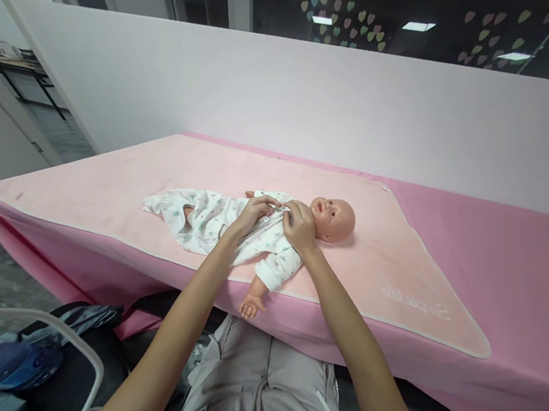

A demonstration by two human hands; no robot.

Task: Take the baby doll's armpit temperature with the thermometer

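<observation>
Touches the shirt (270,237) at the doll (336,221)'s chest with left hand (255,212) and right hand (300,227), bent fingertips close to one another; cannot tell whether clamped on it. Has the doll on its back by the mat (392,260)'s front edge, with one arm (254,294) reaching past it. To be seen toward the mat's right corner: pale lettering (416,303), too faint to read.

The outfit (213,217) is white — dotted, perhaps, greenish.

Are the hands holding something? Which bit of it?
Looks like the patterned top on the doll, pinched by the left grip and right grip at its front.
</observation>
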